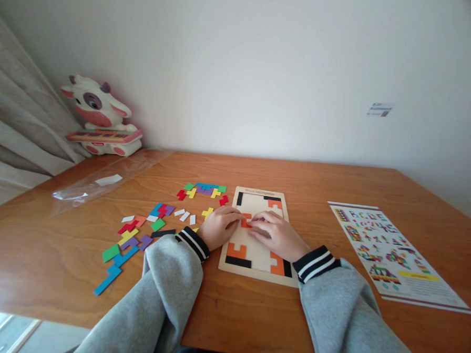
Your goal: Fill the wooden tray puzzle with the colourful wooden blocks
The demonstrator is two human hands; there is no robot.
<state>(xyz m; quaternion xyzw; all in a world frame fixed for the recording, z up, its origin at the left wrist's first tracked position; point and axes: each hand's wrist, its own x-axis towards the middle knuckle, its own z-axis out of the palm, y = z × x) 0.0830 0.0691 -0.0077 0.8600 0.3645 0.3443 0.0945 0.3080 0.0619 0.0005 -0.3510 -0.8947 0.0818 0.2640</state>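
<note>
A wooden puzzle board (pixel 254 274) lies in front of me, and both my hands are over its middle. Between my fingertips is an orange puzzle piece (pixel 246 217) with a notch, lying on the board's pale base. My left hand (pixel 220 227) is closed, its curled fingertips at the piece's left edge. From the other side, the fingers and thumb of my right hand (pixel 279 234) pinch together at the piece's right edge. Other orange pieces (pixel 236 251) sit near the board's corners, alongside black strips (pixel 238 262). My hands hide part of the board's middle.
Loose coloured pieces (pixel 129 238) and white pieces (pixel 184 216) are spread left of the board. A printed pattern sheet (pixel 397 253) lies at the right. A clear plastic bag (pixel 109 183) and a cow-shaped toy keyboard (pixel 104 119) are at the back left, by the wall.
</note>
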